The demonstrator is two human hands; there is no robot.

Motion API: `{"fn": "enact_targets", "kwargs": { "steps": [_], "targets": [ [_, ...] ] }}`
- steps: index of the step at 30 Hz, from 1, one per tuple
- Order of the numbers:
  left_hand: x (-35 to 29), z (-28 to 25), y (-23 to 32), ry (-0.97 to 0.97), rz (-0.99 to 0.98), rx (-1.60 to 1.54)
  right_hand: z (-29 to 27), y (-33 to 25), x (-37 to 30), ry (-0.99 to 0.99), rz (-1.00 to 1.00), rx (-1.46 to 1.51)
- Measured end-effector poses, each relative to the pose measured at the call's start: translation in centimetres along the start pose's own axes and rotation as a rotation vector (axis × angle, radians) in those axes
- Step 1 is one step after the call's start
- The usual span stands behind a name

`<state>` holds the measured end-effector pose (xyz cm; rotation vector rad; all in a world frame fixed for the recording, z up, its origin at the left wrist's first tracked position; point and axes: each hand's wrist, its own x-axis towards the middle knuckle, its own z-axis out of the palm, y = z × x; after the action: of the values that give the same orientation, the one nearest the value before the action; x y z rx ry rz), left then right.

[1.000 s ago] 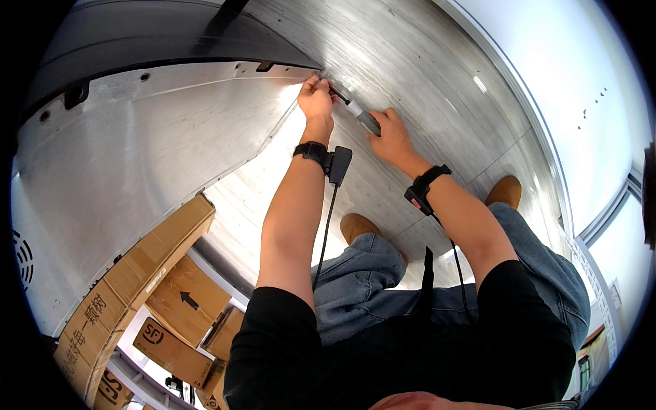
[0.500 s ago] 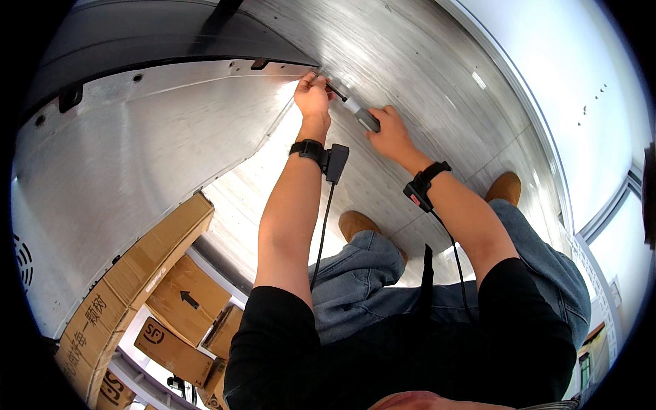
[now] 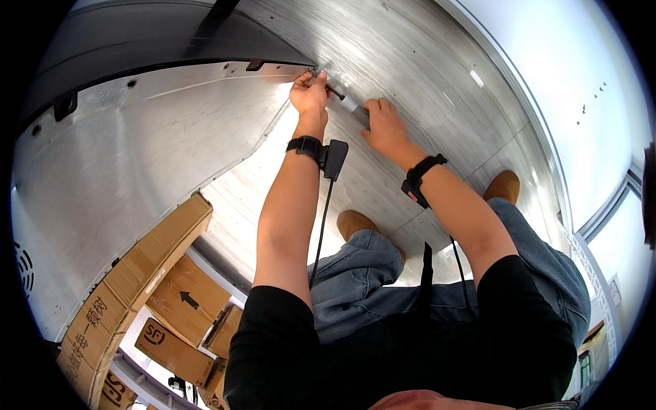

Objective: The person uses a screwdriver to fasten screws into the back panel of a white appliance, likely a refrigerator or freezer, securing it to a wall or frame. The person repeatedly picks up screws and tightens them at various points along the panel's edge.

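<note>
At upper centre, the left hand (image 3: 310, 96) pinches a thin tool tip (image 3: 333, 89) against the metal panel (image 3: 157, 157). The right hand (image 3: 386, 126) is clamped on the tool's grey handle (image 3: 355, 108).

Slim tool held at a metal panel's edge

A dark-tipped, grey-handled tool (image 3: 345, 102) is held slanted against the brushed metal panel (image 3: 157, 157), its tip pinched at the panel's upper corner.
</note>
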<state>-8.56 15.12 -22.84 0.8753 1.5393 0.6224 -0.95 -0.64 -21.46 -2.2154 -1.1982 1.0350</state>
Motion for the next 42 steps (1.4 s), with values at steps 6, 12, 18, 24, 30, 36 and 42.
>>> {"fn": "enact_targets", "kwargs": {
  "steps": [6,12,18,24,30,36,42],
  "targets": [
    [0.2,-0.2,0.0,-0.063,-0.002,-0.076,-0.5,-0.1,0.0,0.041,-0.069,-0.042],
    [0.0,-0.2,-0.1,-0.1,-0.01,-0.155,-0.1,-0.3,0.5,0.044,-0.098,-0.043],
    [-0.8,-0.1,0.2,-0.042,0.05,0.01,0.9,-0.3,0.9,0.038,-0.102,-0.091],
    [0.0,-0.4,0.5,-0.052,-0.044,-0.064,1.1,-0.4,0.3,0.073,-0.058,-0.05],
    [-0.8,0.2,0.5,-0.064,-0.044,-0.193,0.7,0.3,-0.3,0.044,-0.013,-0.041],
    [-0.7,-0.1,1.3,-0.038,-0.083,-0.15,0.1,0.2,-0.3,0.043,-0.034,-0.07],
    [-1.2,0.1,1.5,-0.068,-0.113,-0.105,0.6,0.6,-1.2,0.108,-0.054,-0.021]
  ]
}}
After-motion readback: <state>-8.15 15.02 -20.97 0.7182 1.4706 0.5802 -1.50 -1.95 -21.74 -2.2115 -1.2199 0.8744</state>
